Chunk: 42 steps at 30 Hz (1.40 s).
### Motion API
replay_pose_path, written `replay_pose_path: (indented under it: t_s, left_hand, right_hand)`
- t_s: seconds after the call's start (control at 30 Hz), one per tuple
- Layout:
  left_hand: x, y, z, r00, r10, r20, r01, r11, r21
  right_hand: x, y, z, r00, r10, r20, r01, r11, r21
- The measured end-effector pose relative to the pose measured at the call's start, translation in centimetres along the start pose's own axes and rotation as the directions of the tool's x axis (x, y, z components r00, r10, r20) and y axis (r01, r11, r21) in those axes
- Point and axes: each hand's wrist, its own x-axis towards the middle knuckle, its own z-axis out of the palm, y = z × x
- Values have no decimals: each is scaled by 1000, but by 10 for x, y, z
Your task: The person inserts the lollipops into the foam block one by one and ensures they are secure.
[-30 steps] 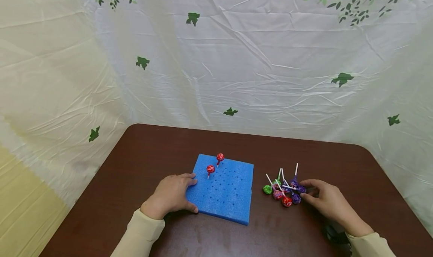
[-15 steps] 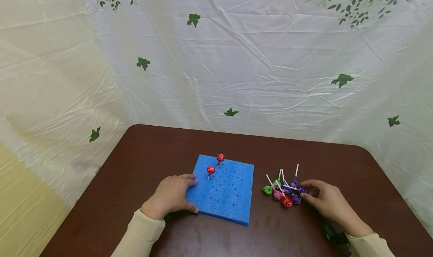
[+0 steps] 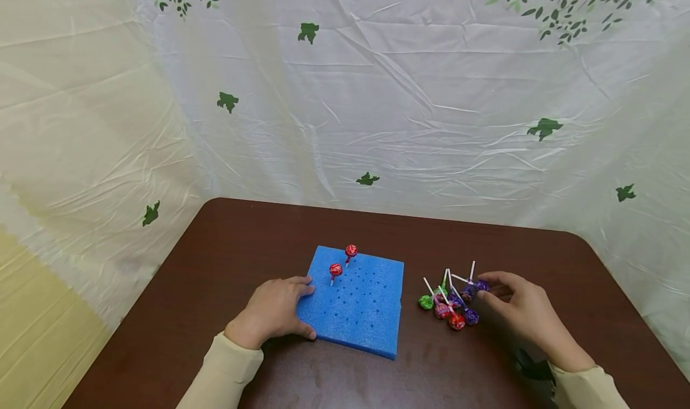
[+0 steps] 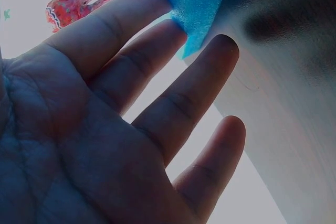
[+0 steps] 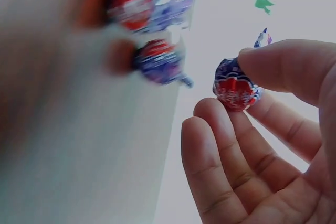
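On the table, a blue foam board [image 3: 372,339] with rows of small holes bears two upright red lollipops [image 3: 335,269]. My left hand [image 3: 272,313] rests against its left edge, fingers fairly straight and thumb by the near left corner. In the left wrist view, two fingertips touch the blue foam [image 4: 197,3]. Right of the board lies a pile of wrapped lollipops, with green [image 3: 426,302], red [image 3: 456,321] and purple [image 3: 471,317] ones. At the pile's right side my right hand [image 3: 530,316] pinches a purple lollipop [image 5: 233,85] by its head, between thumb and fingers.
The dark brown table [image 3: 259,229] has rounded far corners. Behind it hangs a pale curtain [image 3: 431,127] with green leaf prints. A dark object [image 3: 530,364] shows under the right wrist.
My right hand has lifted slightly and moved up the view with the purple lollipop, whose stick now points up and left. The left hand and board have stayed put.
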Motion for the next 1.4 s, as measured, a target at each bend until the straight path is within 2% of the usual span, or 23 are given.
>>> replay_pose_path:
  t_s: [0.27,0.57,0.8,0.97,1.07,1.27,1.4]
  left_hand:
    - [0,1,-2,1000,-9,8,9,1000,-12]
    - [0,1,-2,1000,-11,8,11,1000,-16]
    - [0,1,-2,1000,-12,15,12,1000,-6]
    - [0,1,-2,1000,-11,21,11,1000,-4]
    - [-1,0,-2,1000,-8,18,8,1000,-6]
    - [-3,0,-2,1000,-8,16,8,1000,-18]
    - [-3,0,-2,1000,-10,15,10,1000,-14]
  right_hand:
    - [13,-32,-8,994,-42,-101,51,994,97]
    - [32,-73,-6,977,-136,-163,166,968,190]
    - [43,-102,3,975,-164,-149,199,944,264]
    - [48,-122,10,971,-194,-142,233,908,347]
    - [50,-132,15,974,-190,-123,223,892,394]
    - [52,-147,28,985,-157,-73,173,889,424]
    - [53,-152,38,984,-171,-58,179,890,420]
